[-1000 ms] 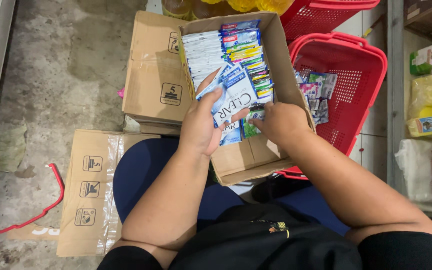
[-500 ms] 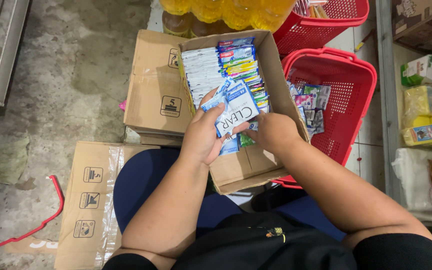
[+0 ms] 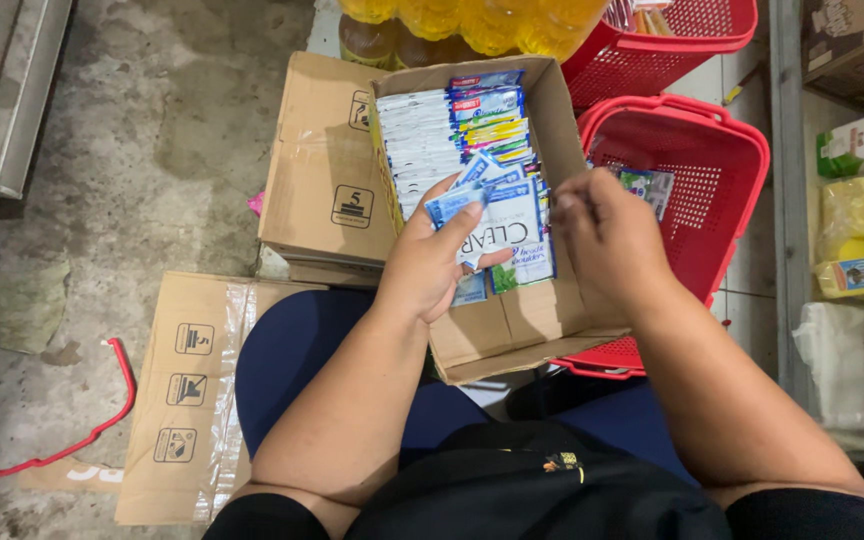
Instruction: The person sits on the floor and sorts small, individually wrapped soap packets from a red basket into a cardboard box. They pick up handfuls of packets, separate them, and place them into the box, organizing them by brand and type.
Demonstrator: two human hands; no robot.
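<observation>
Two hands work over an open cardboard box (image 3: 552, 320) on the lap. Left hand (image 3: 430, 265) has its fingers closed on a bunch of blue-and-white sachets (image 3: 497, 215) above the box's near half; right hand (image 3: 607, 235), just right, pinches their edge. Red basket (image 3: 722, 200) stands right.

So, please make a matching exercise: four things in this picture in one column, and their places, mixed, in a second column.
Things:
1. sachets
2. red basket
3. flattened carton
4. yellow bottles

Places:
A. at the top edge, beyond the open box
B. right of the open box
C. in the left hand, over the open box
D. on the floor, left of the person's lap

Pairs: 1-C, 2-B, 3-D, 4-A
</observation>
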